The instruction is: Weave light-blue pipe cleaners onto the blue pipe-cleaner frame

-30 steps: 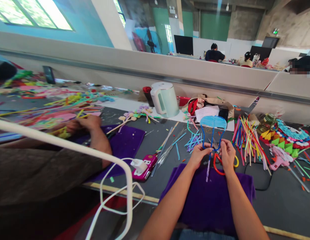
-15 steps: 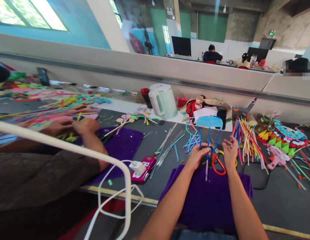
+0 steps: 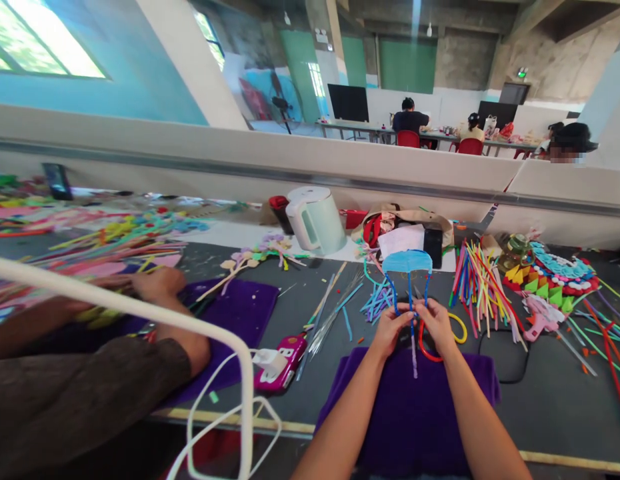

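Note:
Between my two hands stands a pipe cleaner figure (image 3: 407,262) with a light-blue curved top, dark-blue strands hanging from it and a middle stem ending in lilac. My left hand (image 3: 391,327) pinches it low on the left, beside the stem. My right hand (image 3: 437,325) has its fingertips closed on the right strand near the stem. Scissors (image 3: 459,328) with red and yellow handles lie behind my right hand, their blades partly hidden. Under my forearms is a folded purple cloth (image 3: 415,413).
Blue pipe cleaner pieces (image 3: 377,301), a multicoloured pipe cleaner bundle (image 3: 483,287) and a pink glue gun (image 3: 541,317) lie around. Behind stands a kettle (image 3: 317,223). A pink power strip (image 3: 281,365) and white lamp arm (image 3: 200,318) are left, beside a co-worker's arm (image 3: 170,353).
My right hand has moved left from beside the figure and closed on its right strand. My left hand keeps its pinch. The camera view has shifted a little.

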Available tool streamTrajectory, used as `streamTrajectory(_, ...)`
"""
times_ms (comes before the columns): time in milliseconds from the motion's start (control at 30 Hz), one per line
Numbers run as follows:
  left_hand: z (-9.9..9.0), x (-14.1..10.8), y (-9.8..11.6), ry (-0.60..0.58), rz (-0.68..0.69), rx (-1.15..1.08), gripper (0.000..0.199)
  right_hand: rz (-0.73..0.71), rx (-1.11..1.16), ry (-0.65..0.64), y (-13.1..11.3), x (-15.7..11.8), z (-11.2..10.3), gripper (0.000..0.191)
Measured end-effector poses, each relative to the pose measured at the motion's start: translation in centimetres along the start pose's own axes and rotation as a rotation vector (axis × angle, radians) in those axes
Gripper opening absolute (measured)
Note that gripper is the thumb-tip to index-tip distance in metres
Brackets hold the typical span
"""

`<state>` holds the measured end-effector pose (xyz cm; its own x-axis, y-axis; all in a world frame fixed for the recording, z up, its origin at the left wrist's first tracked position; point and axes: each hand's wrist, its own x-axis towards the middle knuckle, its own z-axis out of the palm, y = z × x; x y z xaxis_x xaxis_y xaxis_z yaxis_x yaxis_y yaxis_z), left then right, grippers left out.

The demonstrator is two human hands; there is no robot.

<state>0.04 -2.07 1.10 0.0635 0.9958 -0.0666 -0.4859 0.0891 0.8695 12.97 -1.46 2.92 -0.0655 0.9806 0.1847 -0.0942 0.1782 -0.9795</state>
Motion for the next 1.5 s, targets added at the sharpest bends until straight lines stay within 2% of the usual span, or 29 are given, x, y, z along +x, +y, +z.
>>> streamTrajectory(133, 0.0, -0.5, 0.3, -0.007, 0.037, 0.093, 0.025, 0.001, -0.035, -0.024, -0.9, -0.1, 0.3, 0.027)
streamTrajectory(200, -0.2, -0.8, 1.0, -0.061, 0.014, 0.177, 0.028, -0.013, -0.068, -0.017, -2.1, 0.3, -0.7, 0.027)
streamTrajectory(300, -1.0, -1.1, 2.8, -0.151, -0.023, 0.187, 0.046, 0.077, -0.048, -0.080, -4.8, 1.2, -3.2, 0.031)
streamTrajectory(367, -1.7, -1.3, 4.5, -0.078, 0.052, 0.095, 0.066, 0.128, -0.046, -0.120, -6.8, 1.8, -5.1, 0.030)
streamTrajectory(433, -2.0, -1.7, 6.2, -0.014, 0.124, 0.069, 0.071, 0.127, -0.144, -0.165, -8.5, 2.3, -6.7, 0.029)
streamTrajectory(500, -1.7, -2.4, 7.6, -0.026, 0.169, 0.085, 0.071, 0.056, -0.273, -0.244, -9.8, 2.7, -7.8, 0.023)
streamTrajectory(567, -0.8, -3.3, 8.4, -0.136, 0.127, 0.130, 0.063, -0.055, -0.421, -0.350, -10.6, 3.0, -8.2, 0.016)
streamTrajectory(633, 0.3, -4.3, 8.4, -0.246, 0.054, 0.177, 0.052, -0.133, -0.557, -0.433, -10.9, 3.2, -8.1, 0.016)
streamTrajectory(733, 1.6, -5.5, 7.4, -0.258, 0.011, 0.226, 0.037, -0.277, -0.790, -0.487, -11.7, 3.1, -7.7, 0.019)
streamTrajectory(767, 1.9, -5.7, 7.0, -0.253, 0.008, 0.206, 0.037, -0.360, -0.868, -0.461, -12.2, 3.0, -7.6, 0.019)
streamTrajectory(833, 2.3, -6.0, 6.4, -0.182, 0.022, 0.142, 0.036, -0.557, -0.982, -0.328, -13.6, 2.3, -7.7, 0.028)
streamTrajectory(900, 2.6, -6.2, 6.0, -0.058, 0.040, 0.025, 0.035, -0.712, -1.008, -0.139, -14.8, 1.2, -8.0, 0.038)
streamTrajectory(967, 3.1, -6.2, 5.8, 0.062, 0.056, -0.137, 0.033, -0.765, -0.911, 0.106, -15.3, -0.4, -8.3, 0.036)
streamTrajectory(1033, 3.8, -6.3, 5.5, 0.141, 0.076, -0.291, 0.032, -0.667, -0.705, 0.326, -14.4, -2.2, -8.3, 0.030)
streamTrajectory(1067, 4.3, -6.5, 5.3, 0.166, 0.077, -0.349, 0.032, -0.568, -0.602, 0.368, -13.6, -3.0, -8.1, 0.031)
streamTrajectory(1100, 4.8, -6.6, 5.1, 0.181, 0.072, -0.393, 0.032, -0.459, -0.506, 0.326, -12.6, -3.8, -7.7, 0.032)
streamTrajectory(1167, 5.9, -7.1, 4.4, 0.195, 0.052, -0.440, 0.031, -0.266, -0.324, 0.144, -10.5, -5.2, -6.8, 0.037)
streamTrajectory(1233, 7.0, -7.8, 3.6, 0.187, 0.032, -0.454, 0.029, -0.131, -0.200, 0.030, -9.0, -6.3, -6.0, 0.038)
streamTrajectory(1367, 8.3, -8.9, 2.7, 0.136, 0.004, -0.420, 0.028, -0.054, -0.114, 0.044, -8.5, -7.4, -6.0, 0.032)
streamTrajectory(1500, 7.9, -9.6, 3.5, 0.095, 0.010, -0.318, 0.031, -0.050, -0.108, 0.090, -9.4, -7.2, -7.2, 0.033)
